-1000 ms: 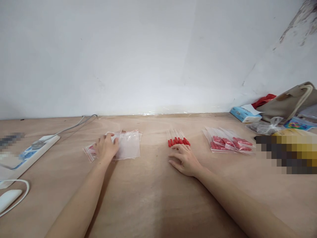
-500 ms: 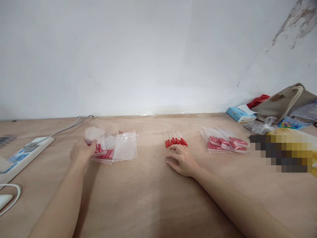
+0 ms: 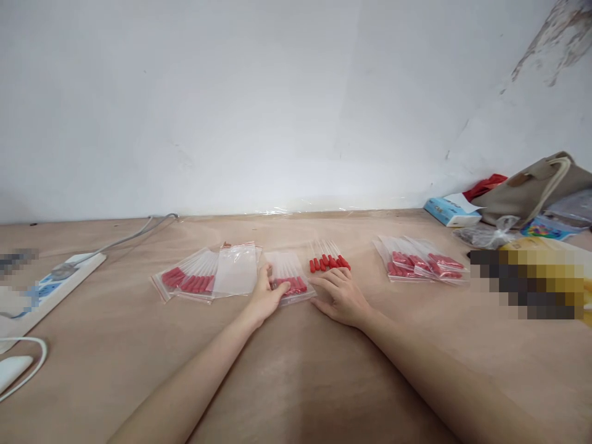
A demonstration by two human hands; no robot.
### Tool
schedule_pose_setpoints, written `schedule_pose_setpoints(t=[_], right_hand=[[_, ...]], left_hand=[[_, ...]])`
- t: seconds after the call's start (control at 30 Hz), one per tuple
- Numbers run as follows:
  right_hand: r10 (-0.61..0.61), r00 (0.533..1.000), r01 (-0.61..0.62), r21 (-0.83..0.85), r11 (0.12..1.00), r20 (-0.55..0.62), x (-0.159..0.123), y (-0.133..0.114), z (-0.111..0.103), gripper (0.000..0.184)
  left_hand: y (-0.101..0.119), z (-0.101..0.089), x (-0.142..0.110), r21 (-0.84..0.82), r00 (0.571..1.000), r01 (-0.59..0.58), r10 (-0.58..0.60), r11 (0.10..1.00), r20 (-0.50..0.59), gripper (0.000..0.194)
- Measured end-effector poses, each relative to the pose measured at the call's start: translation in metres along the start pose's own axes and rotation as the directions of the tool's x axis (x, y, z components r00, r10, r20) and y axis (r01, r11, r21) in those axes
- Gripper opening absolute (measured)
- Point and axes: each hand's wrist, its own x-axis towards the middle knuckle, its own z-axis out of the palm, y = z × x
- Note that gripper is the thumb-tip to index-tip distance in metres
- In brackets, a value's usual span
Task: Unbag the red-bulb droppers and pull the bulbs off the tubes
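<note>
A clear zip bag of red-bulbed droppers (image 3: 287,271) lies in front of me. My left hand (image 3: 269,292) grips its left side, thumb over the red ends and fingers at the edge. At the bag's right side rests my right hand (image 3: 341,296), its fingers spread on the table. Just beyond those fingertips sits a row of loose droppers (image 3: 330,261), with red bulbs toward me and thin clear stems pointing to the wall. Left of my left hand are a stack of flat zip bags (image 3: 235,271) and a fan of filled bags (image 3: 189,277).
More filled bags (image 3: 420,262) lie overlapped on the right. A blue tissue box (image 3: 452,211), a grey-beige handbag (image 3: 518,191) and a yellow bag (image 3: 531,250) stand at the far right. A power strip (image 3: 69,280) with a grey cable is on the left.
My left hand has come right from the fan of filled bags, carrying one filled bag to beside my right hand. My right hand has barely moved.
</note>
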Motion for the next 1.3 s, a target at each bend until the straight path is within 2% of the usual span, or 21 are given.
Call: schedule_pose_setpoints(t=[0.2,0.27,0.3,0.33,0.37,0.43,0.5,0.53,0.6,0.63,0.7,0.87,0.93,1.13,1.3], right_hand=[[-0.141,0.99,0.136,-0.126,0.983,-0.03,0.009,-0.006,0.007,0.014],[-0.144,0.989,0.137,-0.15,0.979,-0.035,0.01,-0.007,0.01,0.014],[-0.134,0.99,0.127,-0.154,0.98,-0.039,0.01,-0.006,0.011,0.014],[-0.121,0.992,0.113,-0.153,0.982,-0.043,0.01,-0.006,0.011,0.014],[-0.106,0.993,0.098,-0.149,0.984,-0.049,0.01,-0.006,0.011,0.015],[-0.08,0.995,0.072,-0.136,0.988,-0.057,0.009,-0.005,0.011,0.015],[-0.067,0.996,0.059,-0.125,0.99,-0.061,0.009,-0.005,0.01,0.016],[-0.064,0.996,0.056,-0.122,0.991,-0.064,0.009,-0.005,0.01,0.016],[-0.064,0.995,0.055,-0.12,0.991,-0.07,0.009,-0.005,0.009,0.016],[-0.066,0.995,0.057,-0.119,0.991,-0.073,0.009,-0.005,0.009,0.016],[-0.072,0.995,0.064,-0.112,0.992,-0.072,0.009,-0.006,0.008,0.016],[-0.063,0.998,0.061,-0.075,0.995,-0.027,0.009,-0.007,0.007,0.016],[-0.063,0.998,0.062,-0.071,0.996,-0.021,0.008,-0.006,0.008,0.016],[-0.058,0.997,0.055,-0.068,0.996,-0.047,0.008,-0.005,0.01,0.015],[-0.074,0.995,0.068,-0.084,0.994,-0.072,0.011,-0.009,0.009,0.019]], left_hand=[[-0.014,0.001,0.007,0.108,0.997,-0.061,0.055,0.992,0.058,0.063],[-0.015,-0.002,0.008,0.218,0.985,-0.169,0.175,0.961,-0.008,0.061],[-0.014,-0.003,0.007,0.297,0.957,-0.256,0.284,0.92,-0.057,0.06],[-0.012,-0.005,0.004,0.385,0.906,-0.353,0.415,0.853,-0.087,0.058],[-0.01,-0.007,0.001,0.469,0.836,-0.451,0.543,0.759,-0.075,0.054],[-0.005,-0.011,-0.007,0.556,0.701,-0.623,0.709,0.55,0.085,0.039],[-0.004,-0.012,-0.013,0.514,0.61,-0.751,0.735,0.415,0.298,0.022],[-0.004,-0.012,-0.014,0.479,0.581,-0.788,0.725,0.387,0.371,0.016],[-0.007,-0.01,-0.014,0.434,0.558,-0.816,0.715,0.381,0.422,0.015],[-0.008,-0.008,-0.014,0.425,0.56,-0.816,0.716,0.391,0.417,0.016],[-0.009,-0.006,-0.011,0.417,0.592,-0.797,0.705,0.438,0.391,0.017],[-0.006,-0.006,-0.009,0.39,0.767,-0.641,0.553,0.661,0.325,0.015],[-0.006,-0.007,-0.009,0.359,0.806,-0.59,0.504,0.723,0.309,0.014],[-0.011,-0.009,-0.005,0.315,0.829,-0.553,0.471,0.771,0.302,0.009],[-0.008,-0.005,-0.007,0.356,0.839,-0.542,0.466,0.761,0.282,0.011]])
